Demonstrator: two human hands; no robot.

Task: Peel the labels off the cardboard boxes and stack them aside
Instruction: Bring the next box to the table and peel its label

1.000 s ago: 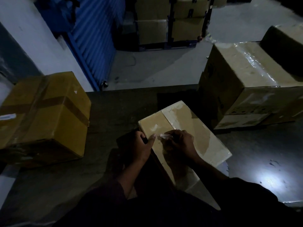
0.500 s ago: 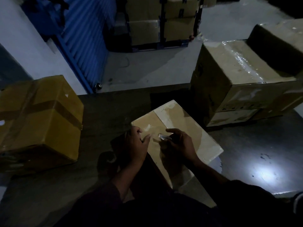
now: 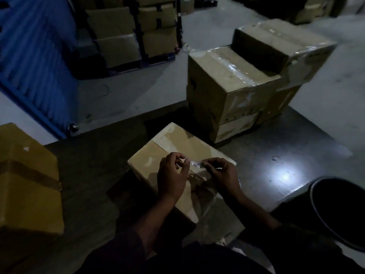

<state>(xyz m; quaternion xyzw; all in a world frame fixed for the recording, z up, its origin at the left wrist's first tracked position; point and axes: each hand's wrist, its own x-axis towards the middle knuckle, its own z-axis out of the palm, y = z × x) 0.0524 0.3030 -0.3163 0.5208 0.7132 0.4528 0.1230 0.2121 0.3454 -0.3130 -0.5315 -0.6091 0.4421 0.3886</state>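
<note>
A flat cardboard box [image 3: 175,143] lies on the dark table [image 3: 98,159] right in front of me. Above its top, my left hand [image 3: 171,178] and my right hand [image 3: 223,177] pinch the two ends of a small strip of white label [image 3: 195,163], stretched between their fingertips. Pale patches on the box top show where paper was torn off. A clear film or tape hangs below the hands over the box's near edge.
A yellow taped box [image 3: 27,178] stands at the table's left. Several stacked boxes [image 3: 237,89] sit at the table's back right. A dark round bin [image 3: 339,206] is at the right edge. More boxes on a rack [image 3: 126,32] and a blue shutter [image 3: 33,56] lie beyond.
The view has swung right and the bin has come into sight. My hands have lifted slightly and spread apart, stretching the label strip between them.
</note>
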